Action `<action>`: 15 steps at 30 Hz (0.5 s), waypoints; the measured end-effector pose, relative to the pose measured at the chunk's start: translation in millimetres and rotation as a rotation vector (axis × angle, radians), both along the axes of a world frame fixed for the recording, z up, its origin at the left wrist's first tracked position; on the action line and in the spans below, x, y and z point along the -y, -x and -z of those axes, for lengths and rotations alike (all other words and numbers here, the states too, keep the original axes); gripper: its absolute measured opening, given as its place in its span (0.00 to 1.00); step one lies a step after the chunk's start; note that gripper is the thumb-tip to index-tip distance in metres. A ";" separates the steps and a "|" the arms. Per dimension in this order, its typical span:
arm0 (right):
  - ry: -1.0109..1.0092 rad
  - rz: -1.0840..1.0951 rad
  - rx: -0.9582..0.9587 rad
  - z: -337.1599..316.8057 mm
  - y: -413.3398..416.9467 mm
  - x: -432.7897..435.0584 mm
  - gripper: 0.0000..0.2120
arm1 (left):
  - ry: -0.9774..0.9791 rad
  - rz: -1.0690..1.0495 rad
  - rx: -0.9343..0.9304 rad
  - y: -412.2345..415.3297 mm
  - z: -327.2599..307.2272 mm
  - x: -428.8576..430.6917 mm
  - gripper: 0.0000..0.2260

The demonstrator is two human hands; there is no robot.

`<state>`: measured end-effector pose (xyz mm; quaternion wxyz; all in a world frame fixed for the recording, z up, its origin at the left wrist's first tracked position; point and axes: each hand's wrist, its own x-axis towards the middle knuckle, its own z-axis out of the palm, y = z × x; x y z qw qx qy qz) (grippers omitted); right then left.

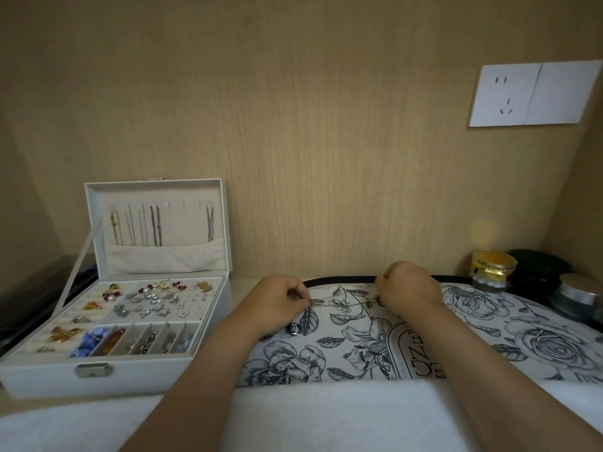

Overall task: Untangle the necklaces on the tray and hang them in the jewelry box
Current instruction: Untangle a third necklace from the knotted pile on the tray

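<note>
Left hand (280, 296) pinches necklace (346, 303) near tray rim (342, 281)

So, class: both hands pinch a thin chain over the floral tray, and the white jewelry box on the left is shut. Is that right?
Not quite: the white jewelry box is open, not shut. The head view shows its lid upright with necklaces hanging in it. The rest holds: the left hand and right hand pinch the thin chain over the floral tray.
</note>
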<state>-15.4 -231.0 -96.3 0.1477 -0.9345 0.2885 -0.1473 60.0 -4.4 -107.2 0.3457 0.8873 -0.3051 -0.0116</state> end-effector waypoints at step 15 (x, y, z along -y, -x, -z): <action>-0.526 -0.703 0.135 3.8 -0.6 -48.9 0.08 | 0.316 -0.008 0.015 7.0 -0.9 13.4 0.05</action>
